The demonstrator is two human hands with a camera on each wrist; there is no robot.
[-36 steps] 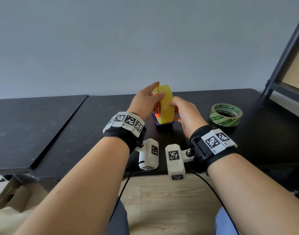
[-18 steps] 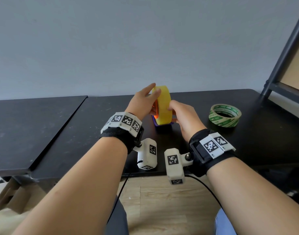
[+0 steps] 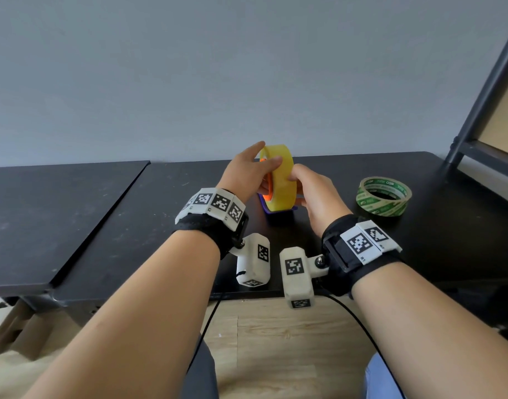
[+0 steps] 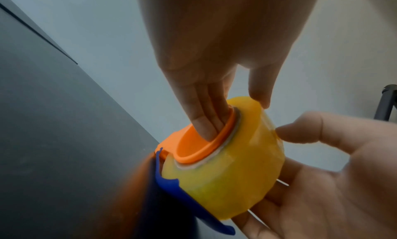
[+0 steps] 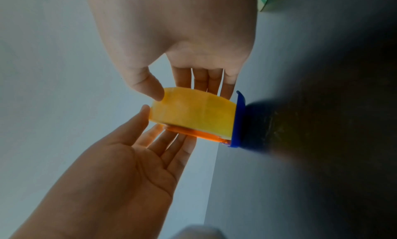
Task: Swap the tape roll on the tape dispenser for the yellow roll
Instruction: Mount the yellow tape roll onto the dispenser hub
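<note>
The yellow roll (image 3: 283, 182) stands on edge on the dispenser's orange hub (image 4: 193, 146), above the blue base (image 3: 278, 212) on the black table (image 3: 160, 211). My left hand (image 3: 247, 177) is at the roll's left side: its fingers (image 4: 204, 125) reach into the hub and its thumb lies on the roll's tread. My right hand (image 3: 310, 191) holds the right side, thumb on the tread (image 5: 154, 91) and fingers behind the far face. The right wrist view shows the yellow roll (image 5: 193, 113) against the blue base (image 5: 239, 120). The dispenser's cutter end is hidden.
A green-printed tape roll (image 3: 383, 197) lies flat on the table to the right. A dark metal shelf frame (image 3: 483, 90) rises at the far right. A second black tabletop (image 3: 45, 211) adjoins on the left. Behind is a plain wall.
My left thumb has slid from the roll's edge onto its tread. Both hands stay at the roll, and the roll and dispenser have barely shifted.
</note>
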